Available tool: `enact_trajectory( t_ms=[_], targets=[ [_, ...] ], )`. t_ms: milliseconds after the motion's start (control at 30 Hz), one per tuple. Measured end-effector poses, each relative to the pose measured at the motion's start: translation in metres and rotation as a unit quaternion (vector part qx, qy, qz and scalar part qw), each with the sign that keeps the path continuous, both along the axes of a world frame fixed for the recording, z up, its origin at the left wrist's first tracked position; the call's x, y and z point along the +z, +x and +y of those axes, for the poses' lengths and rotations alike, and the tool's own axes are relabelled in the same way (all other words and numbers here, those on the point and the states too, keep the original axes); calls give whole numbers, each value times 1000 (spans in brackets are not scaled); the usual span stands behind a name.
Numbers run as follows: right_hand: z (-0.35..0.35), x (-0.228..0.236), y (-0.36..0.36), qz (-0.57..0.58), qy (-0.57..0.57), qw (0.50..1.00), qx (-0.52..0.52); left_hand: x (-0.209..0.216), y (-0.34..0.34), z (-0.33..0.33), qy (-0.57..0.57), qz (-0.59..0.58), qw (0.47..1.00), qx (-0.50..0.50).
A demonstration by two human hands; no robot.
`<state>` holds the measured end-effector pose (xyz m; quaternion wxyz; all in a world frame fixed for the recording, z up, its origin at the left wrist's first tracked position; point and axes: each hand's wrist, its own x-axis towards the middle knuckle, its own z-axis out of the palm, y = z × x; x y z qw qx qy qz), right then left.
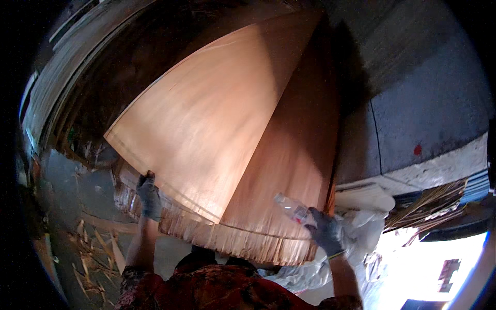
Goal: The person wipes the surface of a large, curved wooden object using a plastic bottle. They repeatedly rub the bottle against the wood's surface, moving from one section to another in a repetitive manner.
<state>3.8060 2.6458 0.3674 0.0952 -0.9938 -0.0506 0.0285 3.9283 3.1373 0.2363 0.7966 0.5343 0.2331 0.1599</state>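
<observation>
Pale wood sheet (206,113) lies on top of the stack (289,165), set askew: its left corner juts past the stack's side, and darker wood shows bare to the right. Work looks partway along, I judge; sheet already on the pile, its edges not in line with those below (the ragged front layers make this easy to see). Left hand (149,196), grey-gloved, is closed at the sheet's front edge, seemingly pinching it. Left forearm (142,248) rises nearly straight. Right hand (325,232), also gloved, grips one end of a clear plastic bottle (292,207), tilted, over the stack's front right. Right forearm (343,276) leans inward. Wood scraps (93,258) lie at left; crumpled plastic film (361,227) beside the stack, right.
</observation>
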Motion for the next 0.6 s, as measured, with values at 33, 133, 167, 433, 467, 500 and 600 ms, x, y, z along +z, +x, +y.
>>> enact_trajectory(
  t_ms=[33,133,167,433,467,500,600],
  targets=[
    [0,21,25,13,-120,992,26,-22,0,25,-20,-8,1000,21],
    [-121,52,79,-52,-297,951,-65,-67,9,16,-144,22,989,5],
    [-135,80,116,-178,-239,955,4,-112,16,56,-120,29,991,56],
    [-149,209,184,-322,-270,907,-39,-191,24,98,-83,228,967,75],
    [-143,184,180,-279,-294,914,-34,-191,17,99,-56,237,968,66],
    [-114,146,172,-224,-237,944,-40,-192,2,106,-6,242,969,57],
    [-35,60,124,-87,-192,977,-28,-186,-45,41,182,141,965,-129]
  ],
)
